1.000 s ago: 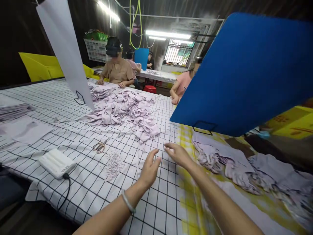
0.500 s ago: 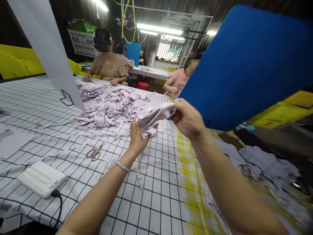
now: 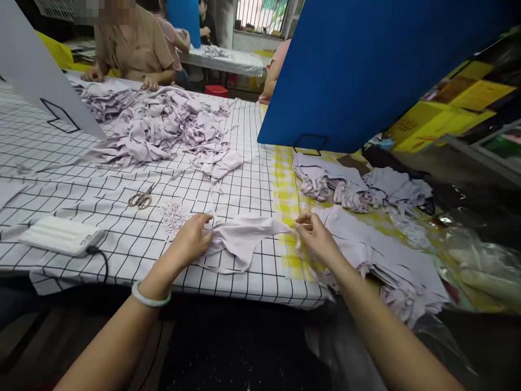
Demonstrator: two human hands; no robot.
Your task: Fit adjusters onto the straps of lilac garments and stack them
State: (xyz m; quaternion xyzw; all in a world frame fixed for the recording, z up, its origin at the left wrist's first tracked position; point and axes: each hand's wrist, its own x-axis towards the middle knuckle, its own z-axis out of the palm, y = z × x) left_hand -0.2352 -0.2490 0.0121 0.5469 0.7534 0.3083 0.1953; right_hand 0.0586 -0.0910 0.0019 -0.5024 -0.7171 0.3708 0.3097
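Note:
A thin lilac cloth piece with narrow straps [image 3: 244,236] is stretched low over the near edge of the checked table. Its left end is gripped by my left hand [image 3: 189,239], which has a pale bangle at the wrist. My right hand [image 3: 315,236] pinches the tapered right end between thumb and fingers. Beyond it, a loose heap of similar lilac pieces [image 3: 158,122] covers the far left of the table. Scissors with copper-coloured handles [image 3: 140,199] lie left of my hands, beside a scatter of tiny clippings [image 3: 175,215].
A white power bank [image 3: 63,234] with a black cable sits at the left front. Stacked lilac pieces [image 3: 382,250] lie on yellow checked cloth at right. A blue panel [image 3: 337,76] and a white panel [image 3: 36,70] stand upright. A person in brown [image 3: 134,49] works across the table.
Both hands have come down and nearer, bringing the lilac piece from the air to table level. It is now spread sideways between them. My view has tilted downward.

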